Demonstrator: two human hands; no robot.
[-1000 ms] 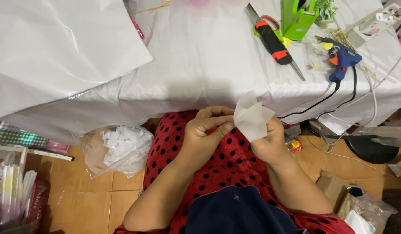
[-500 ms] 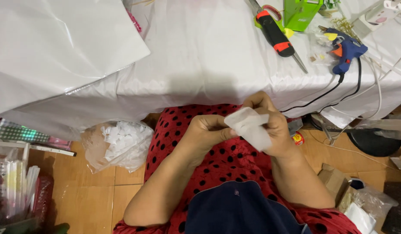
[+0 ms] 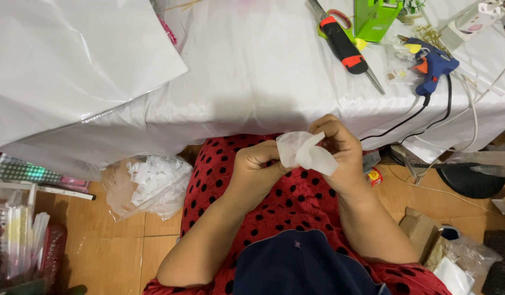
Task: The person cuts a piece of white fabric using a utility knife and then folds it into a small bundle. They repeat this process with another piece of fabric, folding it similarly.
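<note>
Together, left hand (image 3: 258, 166) and right hand (image 3: 340, 147) pinch the white petal (image 3: 306, 153) between them.

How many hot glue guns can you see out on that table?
1. The blue hot glue gun lies on the white-covered table at the far right, its black cord trailing off the edge. More could be hidden beyond the frame.

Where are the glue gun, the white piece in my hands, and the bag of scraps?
glue gun (image 3: 434, 65), head view, on its blue body.
white piece (image 3: 306, 153), head view, on its folded middle.
bag of scraps (image 3: 151, 183), head view, on the white scraps inside the clear bag.
</note>
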